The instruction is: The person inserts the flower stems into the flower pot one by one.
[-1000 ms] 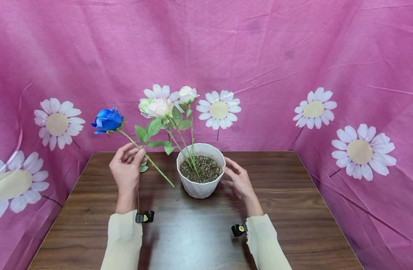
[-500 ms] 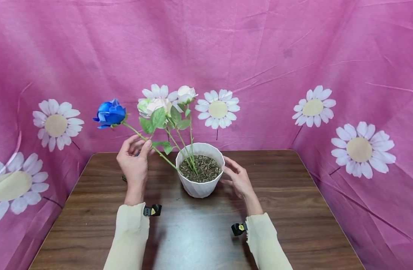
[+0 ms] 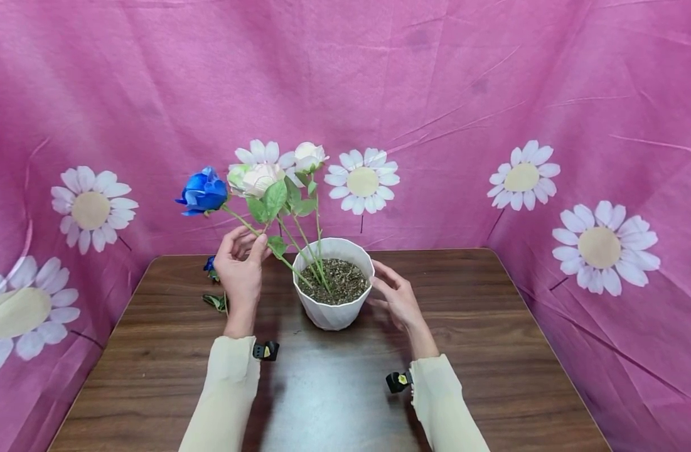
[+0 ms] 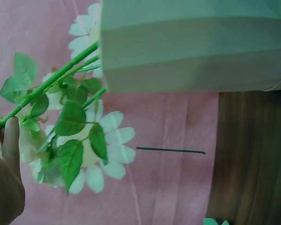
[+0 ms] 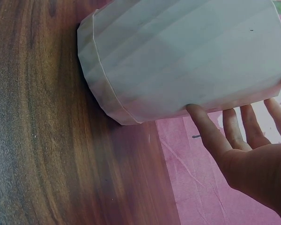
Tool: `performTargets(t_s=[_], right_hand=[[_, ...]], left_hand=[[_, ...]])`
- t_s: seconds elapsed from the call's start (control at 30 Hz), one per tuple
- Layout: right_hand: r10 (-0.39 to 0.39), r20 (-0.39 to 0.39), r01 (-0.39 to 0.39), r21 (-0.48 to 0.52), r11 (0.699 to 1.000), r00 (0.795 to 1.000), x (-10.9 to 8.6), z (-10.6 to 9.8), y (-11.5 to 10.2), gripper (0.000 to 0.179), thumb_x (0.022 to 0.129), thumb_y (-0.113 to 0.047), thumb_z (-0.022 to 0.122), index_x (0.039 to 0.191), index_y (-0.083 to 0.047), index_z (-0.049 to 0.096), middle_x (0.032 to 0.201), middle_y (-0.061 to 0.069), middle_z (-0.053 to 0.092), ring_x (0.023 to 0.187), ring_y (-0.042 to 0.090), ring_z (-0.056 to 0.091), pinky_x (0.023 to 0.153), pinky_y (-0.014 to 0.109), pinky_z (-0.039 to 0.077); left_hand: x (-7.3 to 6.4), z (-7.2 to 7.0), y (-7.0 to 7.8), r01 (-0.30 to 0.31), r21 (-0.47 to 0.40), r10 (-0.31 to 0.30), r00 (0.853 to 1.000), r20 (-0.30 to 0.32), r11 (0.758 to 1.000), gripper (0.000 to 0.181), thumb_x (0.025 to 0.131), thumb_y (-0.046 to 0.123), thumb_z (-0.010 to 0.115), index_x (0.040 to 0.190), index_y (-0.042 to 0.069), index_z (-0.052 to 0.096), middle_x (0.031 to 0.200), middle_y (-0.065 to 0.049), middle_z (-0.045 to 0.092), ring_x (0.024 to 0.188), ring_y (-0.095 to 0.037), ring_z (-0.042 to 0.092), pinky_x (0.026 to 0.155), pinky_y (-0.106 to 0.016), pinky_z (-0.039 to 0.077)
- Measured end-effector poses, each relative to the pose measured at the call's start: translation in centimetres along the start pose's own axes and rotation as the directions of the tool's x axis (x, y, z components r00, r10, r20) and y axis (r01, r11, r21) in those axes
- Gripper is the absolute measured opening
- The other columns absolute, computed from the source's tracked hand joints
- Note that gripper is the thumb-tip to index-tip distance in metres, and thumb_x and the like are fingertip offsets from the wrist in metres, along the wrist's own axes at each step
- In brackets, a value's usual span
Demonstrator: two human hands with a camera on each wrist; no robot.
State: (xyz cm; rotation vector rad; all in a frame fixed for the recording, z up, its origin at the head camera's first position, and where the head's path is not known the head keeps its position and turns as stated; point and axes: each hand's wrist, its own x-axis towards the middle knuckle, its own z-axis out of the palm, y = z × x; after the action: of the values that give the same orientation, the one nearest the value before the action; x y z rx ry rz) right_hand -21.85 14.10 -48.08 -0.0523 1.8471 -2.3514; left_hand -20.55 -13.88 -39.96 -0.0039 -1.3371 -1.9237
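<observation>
In the head view my left hand (image 3: 240, 267) pinches the stem of a blue rose (image 3: 203, 191) between thumb and fingers. The bloom leans left, and the stem slants down right over the rim of a white faceted flowerpot (image 3: 334, 317). Its lower end is at the dark soil (image 3: 342, 282); whether it is in the soil I cannot tell. Several pale roses (image 3: 309, 157) stand in the pot, leaning left. My right hand (image 3: 400, 298) rests its fingertips on the pot's right side. The right wrist view shows these fingers (image 5: 208, 131) mostly straight against the wall.
Behind my left hand, a second blue flower (image 3: 211, 267) and some green leaves (image 3: 214, 302) lie on the brown wooden table (image 3: 481, 351). A pink cloth (image 3: 435, 94) printed with large daisies hangs around the back and sides.
My left hand has moved right with the blue rose, bringing the stem's lower end from outside the pot to inside its rim. The right hand stays at the pot.
</observation>
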Motion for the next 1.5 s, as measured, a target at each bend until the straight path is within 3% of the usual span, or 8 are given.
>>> performTargets(t_s=[0.13, 0.37, 0.63, 0.93, 1.17, 1.27, 1.43, 1.5], right_hand=[[0.000, -0.001, 0.000, -0.004, 1.000, 1.000, 0.0, 0.0, 0.0, 0.050, 0.099, -0.003, 0.062, 0.148, -0.001, 0.050, 0.143, 0.023, 0.051, 0.113, 0.031, 0.062, 0.088, 0.054, 0.058], [-0.007, 0.005, 0.007, -0.011, 1.000, 1.000, 0.0, 0.0, 0.2, 0.050, 0.100, -0.004, 0.061, 0.148, 0.000, 0.049, 0.142, 0.025, 0.050, 0.118, 0.035, 0.060, 0.093, 0.060, 0.054], [-0.007, 0.002, 0.007, -0.006, 1.000, 1.000, 0.0, 0.0, 0.1, 0.050, 0.100, -0.004, 0.062, 0.148, 0.000, 0.049, 0.142, 0.026, 0.051, 0.118, 0.035, 0.059, 0.092, 0.058, 0.055], [-0.008, 0.005, 0.008, -0.002, 1.000, 1.000, 0.0, 0.0, 0.0, 0.050, 0.100, -0.003, 0.062, 0.148, -0.001, 0.050, 0.142, 0.025, 0.051, 0.118, 0.037, 0.059, 0.092, 0.061, 0.054], [-0.008, 0.006, 0.008, -0.006, 1.000, 1.000, 0.0, -0.1, 0.0, 0.050, 0.100, -0.003, 0.061, 0.148, -0.001, 0.049, 0.142, 0.025, 0.051, 0.117, 0.037, 0.059, 0.093, 0.063, 0.053], [-0.008, 0.005, 0.008, -0.009, 1.000, 1.000, 0.0, -0.1, 0.0, 0.050, 0.100, -0.003, 0.062, 0.148, -0.001, 0.050, 0.142, 0.025, 0.051, 0.116, 0.037, 0.060, 0.093, 0.062, 0.054], [-0.007, 0.006, 0.007, -0.011, 1.000, 1.000, 0.0, -0.1, 0.0, 0.050, 0.099, -0.003, 0.063, 0.148, -0.001, 0.050, 0.141, 0.025, 0.052, 0.115, 0.034, 0.061, 0.091, 0.059, 0.055], [-0.008, 0.005, 0.008, -0.010, 1.000, 1.000, -0.1, -0.1, 0.0, 0.050, 0.099, -0.003, 0.062, 0.148, -0.001, 0.050, 0.141, 0.025, 0.052, 0.115, 0.034, 0.061, 0.091, 0.058, 0.056]], left_hand=[[-0.3, 0.0, -0.7, 0.006, 0.048, -0.007, 1.000, 0.012, 0.999, 0.025, 0.085, -0.012, 0.074, 0.104, 0.003, 0.070, 0.086, -0.003, 0.073, 0.072, -0.012, 0.068, 0.064, -0.027, 0.062], [-0.5, 0.3, -1.4, 0.013, 0.092, -0.013, 1.000, 0.004, 0.996, 0.020, 0.086, -0.009, 0.074, 0.104, -0.002, 0.069, 0.088, -0.015, 0.073, 0.073, -0.012, 0.069, 0.063, -0.026, 0.062], [-0.7, 0.5, -2.0, 0.066, 0.109, -0.066, 0.998, -0.003, 0.992, 0.021, 0.087, -0.012, 0.071, 0.107, -0.009, 0.067, 0.088, -0.017, 0.071, 0.075, -0.010, 0.068, 0.064, -0.026, 0.062], [-1.5, 1.7, 0.0, 0.062, 0.162, -0.066, 0.998, 0.018, 0.985, 0.021, 0.086, -0.015, 0.067, 0.106, -0.019, 0.062, 0.086, -0.024, 0.069, 0.074, -0.009, 0.067, 0.064, -0.023, 0.061], [-1.2, 1.0, -2.6, 0.069, 0.160, -0.071, 0.997, 0.008, 0.985, 0.027, 0.086, -0.015, 0.067, 0.111, -0.022, 0.059, 0.088, -0.025, 0.069, 0.074, -0.007, 0.065, 0.063, -0.022, 0.061], [-1.2, 0.9, -2.9, 0.072, 0.172, -0.074, 0.997, 0.002, 0.983, 0.027, 0.087, -0.013, 0.070, 0.111, -0.020, 0.061, 0.090, -0.025, 0.070, 0.073, -0.008, 0.065, 0.063, -0.026, 0.062], [-1.5, 1.0, -2.6, 0.069, 0.181, -0.071, 0.997, 0.002, 0.981, 0.025, 0.087, -0.010, 0.071, 0.110, -0.017, 0.062, 0.090, -0.023, 0.071, 0.074, -0.007, 0.065, 0.065, -0.028, 0.062], [-1.6, 1.2, -1.9, 0.064, 0.183, -0.068, 0.998, 0.013, 0.981, 0.025, 0.087, -0.012, 0.070, 0.110, -0.019, 0.061, 0.092, -0.030, 0.069, 0.074, -0.008, 0.065, 0.065, -0.026, 0.062]])
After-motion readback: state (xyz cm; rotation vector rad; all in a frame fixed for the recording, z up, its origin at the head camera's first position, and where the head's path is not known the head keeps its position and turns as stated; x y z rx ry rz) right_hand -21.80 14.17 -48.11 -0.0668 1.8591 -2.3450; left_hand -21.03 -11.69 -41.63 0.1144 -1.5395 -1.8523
